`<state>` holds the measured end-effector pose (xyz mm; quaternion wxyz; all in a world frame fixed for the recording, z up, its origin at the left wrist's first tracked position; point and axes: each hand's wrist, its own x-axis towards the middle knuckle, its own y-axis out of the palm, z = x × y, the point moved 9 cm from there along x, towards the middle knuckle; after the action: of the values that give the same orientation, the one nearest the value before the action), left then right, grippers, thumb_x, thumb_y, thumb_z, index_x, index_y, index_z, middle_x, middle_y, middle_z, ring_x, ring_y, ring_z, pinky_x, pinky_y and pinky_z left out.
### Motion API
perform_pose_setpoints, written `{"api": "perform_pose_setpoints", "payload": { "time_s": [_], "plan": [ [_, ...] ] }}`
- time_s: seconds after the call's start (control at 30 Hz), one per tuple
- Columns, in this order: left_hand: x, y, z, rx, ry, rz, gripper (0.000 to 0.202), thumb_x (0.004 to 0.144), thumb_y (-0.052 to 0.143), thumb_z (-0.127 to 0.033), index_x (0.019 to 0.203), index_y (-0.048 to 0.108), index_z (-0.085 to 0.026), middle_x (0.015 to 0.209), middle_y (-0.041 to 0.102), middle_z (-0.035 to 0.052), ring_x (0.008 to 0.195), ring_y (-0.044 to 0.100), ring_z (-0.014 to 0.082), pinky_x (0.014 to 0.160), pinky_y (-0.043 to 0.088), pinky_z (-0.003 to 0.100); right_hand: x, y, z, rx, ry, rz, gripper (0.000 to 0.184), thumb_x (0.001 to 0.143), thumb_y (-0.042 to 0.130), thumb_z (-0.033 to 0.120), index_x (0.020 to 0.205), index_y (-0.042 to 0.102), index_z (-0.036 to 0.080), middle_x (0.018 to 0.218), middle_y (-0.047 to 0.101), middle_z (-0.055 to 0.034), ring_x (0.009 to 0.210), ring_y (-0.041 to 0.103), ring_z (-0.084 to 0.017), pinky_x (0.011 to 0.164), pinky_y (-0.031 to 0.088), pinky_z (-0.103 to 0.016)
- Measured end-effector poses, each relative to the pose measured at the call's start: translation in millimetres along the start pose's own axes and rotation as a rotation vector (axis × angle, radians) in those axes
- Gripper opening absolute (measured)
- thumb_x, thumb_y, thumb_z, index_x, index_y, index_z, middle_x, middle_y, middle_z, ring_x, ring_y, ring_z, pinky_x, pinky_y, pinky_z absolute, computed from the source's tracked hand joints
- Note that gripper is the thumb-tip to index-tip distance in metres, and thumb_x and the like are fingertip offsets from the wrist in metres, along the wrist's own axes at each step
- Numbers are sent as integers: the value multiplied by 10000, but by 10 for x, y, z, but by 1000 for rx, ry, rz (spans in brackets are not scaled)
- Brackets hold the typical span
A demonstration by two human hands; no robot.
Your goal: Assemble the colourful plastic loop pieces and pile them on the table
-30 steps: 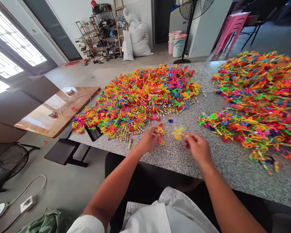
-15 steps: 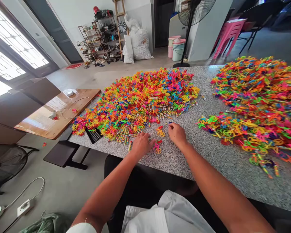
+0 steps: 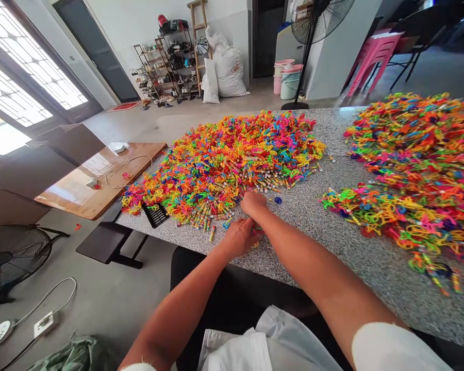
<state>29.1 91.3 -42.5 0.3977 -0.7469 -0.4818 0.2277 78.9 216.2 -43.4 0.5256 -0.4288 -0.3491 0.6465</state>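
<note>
My left hand [image 3: 239, 238] rests low over the granite table near its front edge, fingers bent and partly hidden by my right wrist. Bits of coloured plastic show at its fingertips, too covered to make out. My right hand [image 3: 254, 204] crosses above it with curled fingers at the near edge of a big heap of colourful plastic pieces [image 3: 232, 154]; whatever it grips is hidden. A dark blue plastic piece [image 3: 278, 200] lies alone to the right. Left of my hands are a light blue piece [image 3: 227, 223] and several short patterned tubes [image 3: 203, 219].
A second colourful heap [image 3: 413, 170] covers the right of the granite table [image 3: 309, 232]. A black slotted tray [image 3: 155, 215] lies at the left edge. Beyond stand a wooden table [image 3: 100, 180], a standing fan [image 3: 313, 31] and white sacks [image 3: 228, 72].
My right hand has moved left, crossing over my left hand to the heap's edge. A dark blue piece now lies exposed near where it was. My left hand has shifted slightly right, its fingers drawn in.
</note>
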Motion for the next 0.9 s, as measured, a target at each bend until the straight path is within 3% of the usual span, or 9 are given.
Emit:
{"api": "perform_pose_setpoints", "payload": {
  "time_s": [0.13,0.23,0.33,0.43,0.57,0.9],
  "plan": [
    [-68,-243,290,-266,-132,-223,113,899,646,-311,958,622,-217,862,668,32,859,624,200,859,478,345,-117,-164,-256,82,26,-75,293,920,557,272,1114,719,123,1120,753,-204,1037,715,-294,842,523,-357],
    [-113,-333,537,-695,-274,-366,214,887,669,-372,997,599,-202,822,658,9,768,632,155,761,494,297,-407,-216,-524,510,-20,-117,210,902,561,305,1024,675,178,945,769,-103,737,693,-194,648,512,-288],
    [-96,-279,534,-1083,-321,-330,363,840,737,-417,1084,597,-188,905,697,37,794,677,153,726,509,277,-815,-40,-751,1069,-28,0,251,811,667,404,968,640,210,741,703,-7,493,538,-128,455,408,-247],
    [-93,-232,405,-1238,-352,-283,435,776,815,-364,1122,621,-185,984,722,56,843,694,149,737,522,263,-1193,136,-870,1348,4,80,330,750,736,427,988,663,211,696,655,24,482,507,-112,428,385,-235],
    [-94,-150,265,-1306,-402,-237,426,741,847,-301,1099,655,-176,979,731,56,854,687,143,733,537,252,-1434,232,-884,1476,20,112,328,739,779,422,972,706,203,704,644,22,491,499,-97,432,393,-233],
    [-91,-35,174,-1446,-439,-111,538,773,843,-241,1278,666,-185,1080,740,87,839,692,140,773,579,287,-1453,265,-908,1655,25,122,360,700,862,420,973,769,205,732,668,-3,573,545,-111,490,427,-243]
  ]
}}
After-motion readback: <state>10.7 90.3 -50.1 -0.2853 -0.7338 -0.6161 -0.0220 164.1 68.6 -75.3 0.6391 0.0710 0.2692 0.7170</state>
